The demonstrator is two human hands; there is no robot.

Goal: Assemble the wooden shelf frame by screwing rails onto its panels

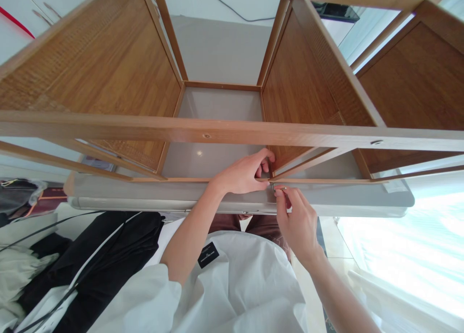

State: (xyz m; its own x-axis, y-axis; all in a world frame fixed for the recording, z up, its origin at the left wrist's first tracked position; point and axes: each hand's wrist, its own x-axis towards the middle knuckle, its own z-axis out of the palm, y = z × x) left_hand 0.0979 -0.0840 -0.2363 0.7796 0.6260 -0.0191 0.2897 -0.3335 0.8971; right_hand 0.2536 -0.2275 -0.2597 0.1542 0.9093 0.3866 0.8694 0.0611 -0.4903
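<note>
A large wooden frame (181, 130) with brown woven-look side panels stands in front of me on a grey surface. My left hand (246, 172) reaches under its upper front rail, fingers curled around the foot of the middle divider (290, 152) where it meets the thin bottom rail (319, 180). Just right of it, my right hand (297, 217) is closed in a pinch at the same joint. Between its fingertips and the rail shows a small, thin metal piece (273, 186), too small to tell whether it is a screw or a key.
The frame rests on a rounded grey tabletop (126, 190). Black clothing (108, 265) and cables (78, 275) lie at the lower left. A sheer white curtain (416, 255) hangs at the right. Upper left are white cabinet doors (36, 14).
</note>
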